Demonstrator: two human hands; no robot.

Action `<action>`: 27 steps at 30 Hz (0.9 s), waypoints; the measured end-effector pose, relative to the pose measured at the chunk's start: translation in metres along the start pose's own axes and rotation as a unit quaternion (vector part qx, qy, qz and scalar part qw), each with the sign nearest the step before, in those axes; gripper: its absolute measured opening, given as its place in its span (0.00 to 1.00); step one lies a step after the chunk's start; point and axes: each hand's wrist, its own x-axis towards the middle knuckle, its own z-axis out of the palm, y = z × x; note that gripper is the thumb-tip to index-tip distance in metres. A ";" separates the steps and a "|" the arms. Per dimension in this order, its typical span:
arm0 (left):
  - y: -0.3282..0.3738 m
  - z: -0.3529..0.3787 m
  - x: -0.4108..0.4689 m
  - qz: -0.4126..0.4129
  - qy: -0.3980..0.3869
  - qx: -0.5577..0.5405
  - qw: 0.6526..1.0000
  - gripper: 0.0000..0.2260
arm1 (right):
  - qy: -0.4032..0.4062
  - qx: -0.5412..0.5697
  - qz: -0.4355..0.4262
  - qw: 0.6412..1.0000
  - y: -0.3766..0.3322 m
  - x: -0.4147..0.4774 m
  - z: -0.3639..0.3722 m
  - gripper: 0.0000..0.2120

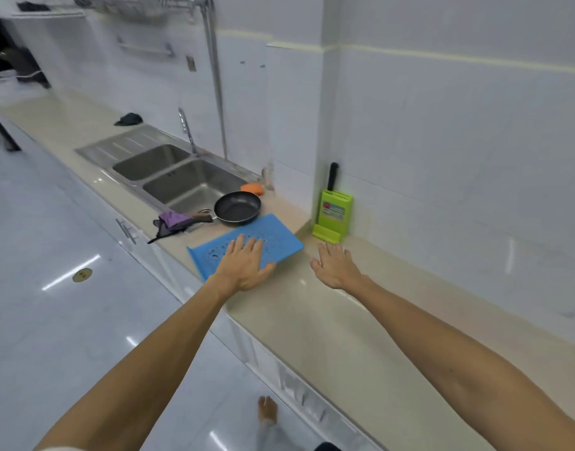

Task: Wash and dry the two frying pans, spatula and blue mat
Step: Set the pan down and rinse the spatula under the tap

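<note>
— Where does it all lie?
— The long counter point(328, 320) runs away from you to the left, with the double sink point(126, 148) set into it, well apart from your hands. The blue mat point(279, 236) lies flat on the counter on the near side of the sink, and its long axis runs from the counter's front edge toward the wall. The frying pan point(237, 208) sits upright just beyond the mat, by the sink's near rim, with its handle pointing left.
— And my hands?
— They are apart, both with straight fingers and gripping nothing. Your left hand point(243, 265) rests palm down on the mat's front half, thumb along its edge. Your right hand point(336, 266) is spread just beside the mat's wall-side end, off the mat. I cannot tell whether it touches the counter. The left is the nearer hand, and since the sink lies to your left, I judge the mat must travel that way, past the pan.
— What is hidden?
— Only one pan shows, and I can't find the second pan or the spatula. A purple cloth point(173, 220) covers the pan's handle, and I cannot name the dark strip point(154, 238) that pokes out beneath it. It is unclear whether the mat's front corner overhangs the counter, and the orange sponge point(252, 188) behind the pan is blurred
</note>
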 end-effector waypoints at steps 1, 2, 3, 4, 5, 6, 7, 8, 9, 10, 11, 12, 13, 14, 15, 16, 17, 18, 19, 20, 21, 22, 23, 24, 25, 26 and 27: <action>-0.019 0.001 0.009 -0.007 0.000 0.005 1.000 0.41 | 0.000 0.004 -0.002 1.000 -0.012 0.019 0.001 0.30; -0.038 0.001 0.017 -0.012 0.001 0.012 1.000 0.41 | 0.001 0.006 -0.005 1.000 -0.025 0.039 0.003 0.31; -0.057 0.001 0.026 -0.015 0.003 0.021 1.000 0.42 | 0.000 0.005 -0.008 1.000 -0.038 0.057 0.003 0.31; -0.078 0.000 0.036 -0.019 0.002 0.029 0.999 0.43 | -0.002 0.003 -0.012 1.000 -0.051 0.076 0.003 0.31; -0.097 -0.002 0.046 -0.024 0.000 0.033 0.999 0.43 | -0.004 0.000 -0.017 1.000 -0.063 0.095 0.001 0.31; -0.115 -0.006 0.056 -0.029 -0.003 0.032 0.999 0.43 | -0.005 -0.004 -0.020 1.000 -0.075 0.113 -0.001 0.31; -0.133 -0.009 0.067 -0.034 -0.004 0.028 0.999 0.44 | -0.007 -0.010 -0.025 1.000 -0.086 0.133 -0.003 0.31; -0.151 -0.014 0.077 -0.043 -0.008 0.023 0.999 0.44 | -0.010 -0.014 -0.031 0.999 -0.097 0.155 -0.005 0.31; -0.166 -0.018 0.087 -0.049 -0.010 0.021 0.999 0.45 | -0.018 -0.015 -0.035 0.999 -0.108 0.174 -0.008 0.31; -0.179 -0.022 0.094 -0.051 -0.012 0.023 0.998 0.46 | -0.026 -0.013 -0.039 0.999 -0.117 0.190 -0.009 0.32; -0.192 -0.025 0.102 -0.053 -0.012 0.022 0.998 0.46 | -0.032 -0.012 -0.044 0.998 -0.128 0.206 -0.010 0.32; -0.205 -0.027 0.107 -0.054 -0.012 0.020 0.998 0.47 | -0.035 -0.010 -0.050 0.998 -0.138 0.220 -0.009 0.32; -0.219 -0.029 0.114 -0.057 -0.015 0.016 0.998 0.47 | -0.037 -0.010 -0.056 0.998 -0.150 0.234 -0.010 0.32; -0.233 -0.031 0.120 -0.059 -0.017 0.012 0.998 0.47 | -0.040 -0.007 -0.060 0.997 -0.161 0.247 -0.010 0.32; -0.246 -0.032 0.127 -0.061 -0.021 0.006 0.998 0.46 | -0.044 -0.003 -0.061 0.997 -0.172 0.258 -0.010 0.32; -0.260 -0.034 0.133 -0.062 -0.022 0.004 0.998 0.45 | -0.050 -0.001 -0.063 0.997 -0.183 0.270 -0.010 0.32; -0.274 -0.035 0.139 -0.062 -0.020 0.003 0.998 0.44 | -0.055 -0.003 -0.066 0.996 -0.194 0.281 -0.009 0.32; -0.288 -0.036 0.145 -0.058 -0.016 0.003 0.998 0.41 | -0.060 -0.006 -0.068 0.996 -0.204 0.292 -0.008 0.31; -0.302 -0.035 0.150 -0.056 -0.012 0.001 0.998 0.39 | -0.063 -0.011 -0.070 0.996 -0.215 0.303 -0.006 0.31; -0.316 -0.036 0.156 -0.053 -0.010 0.002 0.999 0.37 | -0.064 -0.016 -0.072 0.995 -0.225 0.315 -0.003 0.31; -0.332 -0.035 0.162 -0.052 -0.009 0.002 0.999 0.37 | -0.067 -0.018 -0.071 0.995 -0.236 0.328 0.000 0.31; -0.349 -0.034 0.168 -0.048 -0.007 0.001 0.999 0.38 | -0.069 -0.016 -0.070 0.995 -0.248 0.340 0.002 0.31; -0.366 -0.034 0.176 -0.046 -0.008 0.002 0.999 0.38 | -0.071 -0.011 -0.067 0.995 -0.260 0.352 0.005 0.31; -0.384 -0.033 0.183 -0.043 -0.012 0.006 0.999 0.37 | -0.071 -0.007 -0.064 0.995 -0.273 0.365 0.008 0.30; -0.402 -0.032 0.190 -0.036 -0.016 0.007 0.999 0.35 | -0.073 0.000 -0.061 0.995 -0.287 0.376 0.010 0.30; -0.421 -0.031 0.198 -0.027 -0.021 0.007 0.999 0.35 | -0.069 0.005 -0.060 0.996 -0.301 0.387 0.013 0.29; -0.441 -0.029 0.206 -0.018 -0.030 0.008 0.999 0.34 | -0.066 0.014 -0.054 0.996 -0.316 0.398 0.017 0.28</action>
